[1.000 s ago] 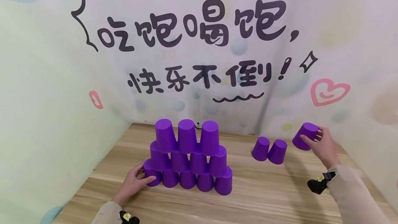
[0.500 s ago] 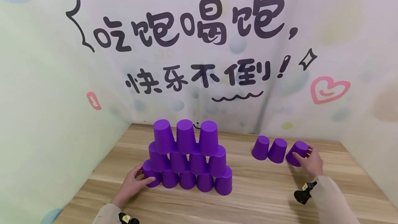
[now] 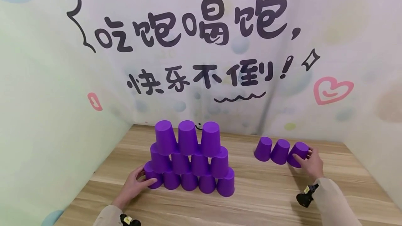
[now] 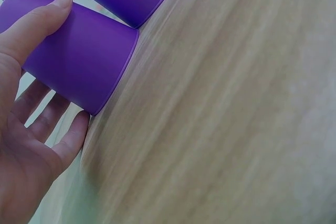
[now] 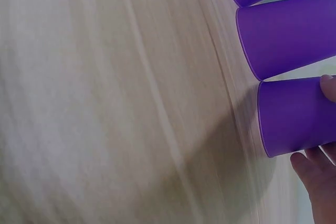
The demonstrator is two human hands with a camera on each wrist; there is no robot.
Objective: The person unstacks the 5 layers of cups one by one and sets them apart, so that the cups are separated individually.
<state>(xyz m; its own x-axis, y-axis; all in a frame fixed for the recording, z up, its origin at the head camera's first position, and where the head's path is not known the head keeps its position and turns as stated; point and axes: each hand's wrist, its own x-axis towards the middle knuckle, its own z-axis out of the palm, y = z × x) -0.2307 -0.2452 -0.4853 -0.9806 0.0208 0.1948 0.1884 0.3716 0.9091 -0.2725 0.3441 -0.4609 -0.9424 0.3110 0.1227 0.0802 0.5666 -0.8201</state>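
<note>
A pyramid of purple cups (image 3: 189,159) stands upside down on the wooden table (image 3: 257,198), in three rows. My left hand (image 3: 135,184) holds the bottom-left cup (image 3: 151,175) (image 4: 79,56), thumb on one side and fingers on the other. To the right, three purple cups stand in a row. My right hand (image 3: 311,165) grips the rightmost cup (image 3: 296,154) (image 5: 294,116), which rests on the table beside the middle cup (image 3: 280,151) (image 5: 289,40). The left cup (image 3: 263,149) of that row stands alone.
Walls with printed lettering and a pink heart (image 3: 333,91) close in the table at the back, left and right. Bare wood lies between the pyramid and the row of three, and along the front edge.
My right hand brought the cup down from the air at the far right and set it on the table beside the other two. The left hand stayed on the bottom-left cup.
</note>
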